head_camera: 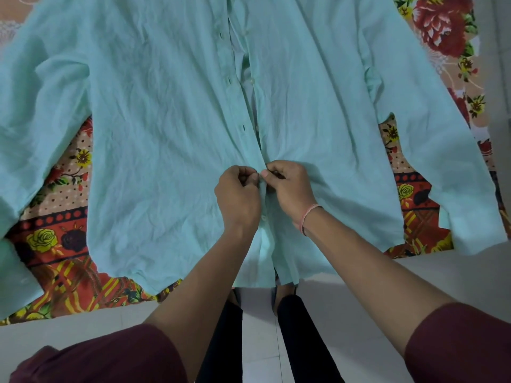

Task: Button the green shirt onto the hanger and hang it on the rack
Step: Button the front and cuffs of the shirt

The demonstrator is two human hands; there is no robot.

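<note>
Nearest, two forearms in pushed-up maroon sleeves (pixel 110 355) are stretched forward above black-clad legs (pixel 226 341) and a pale tiled floor (pixel 260 322). The wrists are drawn close together over the lower middle of the green shirt (pixel 166 120). The left hand (pixel 237 194) and right hand (pixel 290 189) are almost touching, knuckles up and fingers curled inward. A pink thread band (pixel 308 214) is worn on the right wrist. The shirt's front edges are pinched tightly between thumb and fingertips, the left edge by the left hand and the right edge by the right. Whether a button is held there cannot be told. A white button (pixel 263 217) is seen on the front strip just nearer than the hands. The shirt is spread flat on a floral bedsheet (pixel 69 261), sleeves laid out left and right, and its front is parted farther up.
</note>
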